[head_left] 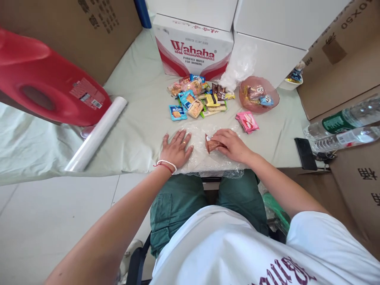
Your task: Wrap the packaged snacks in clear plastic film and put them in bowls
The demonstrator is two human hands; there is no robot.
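Observation:
A sheet of clear plastic film [199,157] lies on the cloth at the table's front edge, part of it hanging over. My left hand [175,149] rests flat on its left side, fingers spread, holding nothing. On the film's right half, my right hand [228,143] is closed on a brown-red snack packet [211,145]; its right part is hidden under the fingers. Just beyond that hand lie pink snack packets [248,122]. Farther back is a pile of wrapped snacks [194,99], and to its right a pink translucent bowl [271,107] with several packets inside.
A roll of plastic film [97,132] lies at the left beside a large red jug [56,79]. White boxes [194,51] stand behind the snacks, next to a crumpled clear bag [242,65]. Plastic bottles [347,118] and a black phone [305,153] are at the right.

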